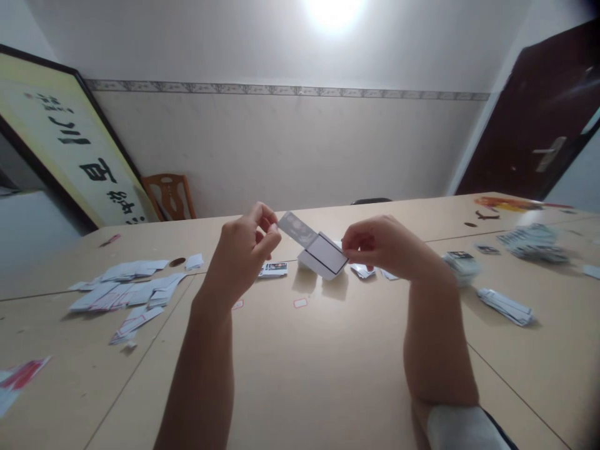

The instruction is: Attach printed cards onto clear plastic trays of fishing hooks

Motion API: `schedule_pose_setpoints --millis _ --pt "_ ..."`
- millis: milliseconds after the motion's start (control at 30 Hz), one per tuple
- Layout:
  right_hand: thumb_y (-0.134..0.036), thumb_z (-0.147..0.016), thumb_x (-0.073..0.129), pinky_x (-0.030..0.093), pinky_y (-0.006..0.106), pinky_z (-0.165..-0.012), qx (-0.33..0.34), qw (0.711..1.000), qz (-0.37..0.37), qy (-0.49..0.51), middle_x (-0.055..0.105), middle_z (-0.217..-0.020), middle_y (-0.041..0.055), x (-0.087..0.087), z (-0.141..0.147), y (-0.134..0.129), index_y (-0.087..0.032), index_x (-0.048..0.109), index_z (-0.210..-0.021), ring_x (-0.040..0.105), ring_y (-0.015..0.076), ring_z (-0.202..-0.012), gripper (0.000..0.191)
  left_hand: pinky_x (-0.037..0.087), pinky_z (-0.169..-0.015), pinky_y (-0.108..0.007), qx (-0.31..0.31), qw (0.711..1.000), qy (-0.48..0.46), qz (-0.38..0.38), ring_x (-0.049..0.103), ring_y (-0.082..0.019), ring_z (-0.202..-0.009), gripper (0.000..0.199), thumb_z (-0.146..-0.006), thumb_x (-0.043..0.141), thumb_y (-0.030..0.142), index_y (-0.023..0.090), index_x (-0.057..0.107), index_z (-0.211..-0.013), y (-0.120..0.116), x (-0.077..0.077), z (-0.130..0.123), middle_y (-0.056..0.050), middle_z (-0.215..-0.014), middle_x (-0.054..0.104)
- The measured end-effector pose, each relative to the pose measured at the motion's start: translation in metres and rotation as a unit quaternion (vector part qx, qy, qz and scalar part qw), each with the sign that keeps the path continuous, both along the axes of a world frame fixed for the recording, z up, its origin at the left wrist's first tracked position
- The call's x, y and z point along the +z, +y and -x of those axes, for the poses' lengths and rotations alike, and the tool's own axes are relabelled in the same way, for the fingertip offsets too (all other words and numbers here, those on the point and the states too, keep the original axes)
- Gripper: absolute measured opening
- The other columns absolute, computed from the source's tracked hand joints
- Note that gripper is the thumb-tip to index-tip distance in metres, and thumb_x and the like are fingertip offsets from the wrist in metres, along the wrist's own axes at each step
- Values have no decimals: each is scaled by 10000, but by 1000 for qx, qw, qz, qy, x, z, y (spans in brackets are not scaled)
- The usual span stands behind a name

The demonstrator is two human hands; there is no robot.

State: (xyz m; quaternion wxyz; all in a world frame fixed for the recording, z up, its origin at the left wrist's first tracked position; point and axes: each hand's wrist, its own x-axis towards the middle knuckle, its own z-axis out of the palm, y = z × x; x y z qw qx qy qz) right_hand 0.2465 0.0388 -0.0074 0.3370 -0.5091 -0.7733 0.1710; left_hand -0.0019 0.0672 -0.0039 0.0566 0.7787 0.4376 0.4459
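Between my fingertips, above the table, are two small flat pieces that overlap at a slant. My left hand point(250, 247) pinches the upper left corner of a grey printed card point(297, 229). The right edge of a white card with a black border point(325, 255) is pinched by my right hand point(379, 247). The grey card's lower end meets the white card's upper left edge; whether it goes inside or lies behind, I cannot tell. Below, a printed card point(274, 269) rests on the table behind my left hand, and small white papers point(363, 270) lie under my right hand.
White paper slips point(126, 287) lie spread on the left of the table point(290, 375). To the right are a stack of cards point(462, 265), a folded paper bundle point(506, 306) and a larger pile point(534, 244). A small red-edged label point(300, 303) lies in front. Behind stands a wooden chair point(169, 197).
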Motion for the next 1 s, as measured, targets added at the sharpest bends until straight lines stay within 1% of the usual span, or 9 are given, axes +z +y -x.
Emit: schedule_pose_setpoints --millis 167,300,367,467,567,633,767,867,1000 --pt "-232 -754 652 380 238 -427 -2 998 32 61 614 -554 -30 -2 -3 -8 -218 658 -680 570 117 -470 75 405 -492 -243 -43 999 -8 22 592 -99 -496 75 -885 498 240 198 536 -836 -1 0 0 39 -646 606" --pt "-255 -780 652 376 232 -421 23 992 80 95 655 -613 -14 -10 -4 -7 -204 675 -749 593 117 -490 64 411 -513 -248 -93 994 28 47 653 -110 -585 110 -929 456 259 195 539 -894 -2 0 1 3 -824 673" --pt "-256 -792 650 392 228 -437 24 991 91 97 662 -619 -10 -15 -5 -7 -195 685 -783 598 113 -495 71 418 -538 -245 -102 992 57 50 655 -105 -607 172 -965 421 291 193 549 -903 -4 1 2 -5 -860 685" --pt "-252 -805 650 444 234 -496 34 991 99 87 671 -633 -3 -21 -7 -5 -180 699 -822 606 108 -512 89 431 -559 -234 -100 988 96 63 644 -113 -618 261 -983 438 406 199 573 -900 -6 2 4 5 -760 686" --pt "-257 -811 651 466 239 -521 51 989 106 88 672 -651 -1 -25 -7 -2 -177 700 -834 606 106 -521 96 443 -539 -220 -81 987 104 87 630 -117 -594 288 -896 592 497 210 584 -881 -6 2 4 22 -680 676" --pt "-260 -813 652 467 240 -520 58 989 106 91 669 -653 -4 -26 -7 0 -182 699 -835 603 106 -521 95 456 -537 -216 -66 988 109 91 624 -114 -585 299 -842 663 503 212 595 -841 -5 0 4 23 -670 674" --pt "-268 -806 665 459 237 -499 53 990 92 90 659 -635 -12 -27 -9 3 -190 696 -847 601 110 -515 94 459 -544 -213 -54 991 102 62 617 -105 -583 292 -824 693 476 207 614 -747 -1 -1 7 28 -646 659" --pt "-265 -803 664 421 225 -451 41 992 83 87 657 -629 -16 -26 -13 5 -198 705 -891 597 111 -504 118 447 -530 -204 -52 994 85 48 600 -93 -558 293 -807 719 462 203 613 -721 1 -1 11 42 -611 637" --pt "-200 -787 654 370 209 -425 -9 998 34 49 651 -621 -11 -24 -19 6 -189 711 -758 568 88 -491 65 461 -544 -206 -74 993 81 41 603 -94 -574 294 -811 718 467 201 624 -728 1 1 17 43 -618 640"
